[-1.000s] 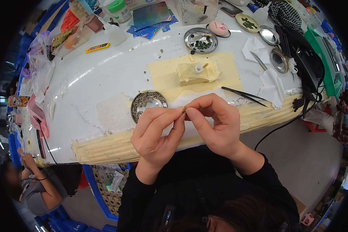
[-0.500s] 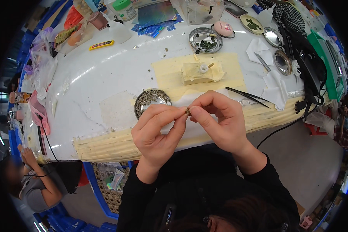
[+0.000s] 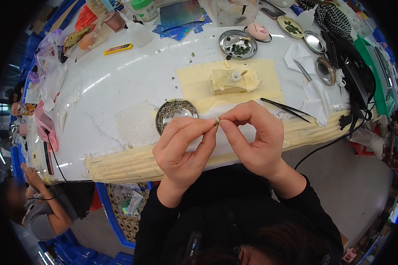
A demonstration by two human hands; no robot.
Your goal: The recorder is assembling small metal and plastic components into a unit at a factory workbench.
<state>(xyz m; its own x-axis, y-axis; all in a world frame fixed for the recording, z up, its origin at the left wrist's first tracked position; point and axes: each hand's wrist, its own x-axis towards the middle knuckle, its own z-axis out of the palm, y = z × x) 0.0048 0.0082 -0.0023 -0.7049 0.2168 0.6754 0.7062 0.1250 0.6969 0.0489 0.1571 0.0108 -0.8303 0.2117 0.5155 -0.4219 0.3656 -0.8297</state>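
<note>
My left hand (image 3: pixel 183 148) pinches a tiny gold-brown piece (image 3: pixel 216 124) between thumb and forefinger, over the table's front edge. Its exact kind is too small to make out. My right hand (image 3: pixel 256 137) has thumb and forefinger pinched together right beside the piece, the fingertips almost meeting those of the left. Whether the right fingers also grip it is hard to see. Just behind my left hand stands a round metal dish (image 3: pixel 165 114) with many small greyish pieces in it. Black tweezers (image 3: pixel 285 109) lie to the right of my right hand.
A taped block (image 3: pixel 223 86) with a small white cup (image 3: pixel 236 76) stands on yellow paper. Farther back is a metal plate (image 3: pixel 227 40) of dark green pieces. White cloths (image 3: pixel 318 99) and round tins (image 3: pixel 325 70) lie right. Another person's hand (image 3: pixel 32 176) shows far left.
The right thumb and forefinger have shifted a little and straightened at the tiny piece. The left hand keeps its pinch. The whole view has shifted slightly.
</note>
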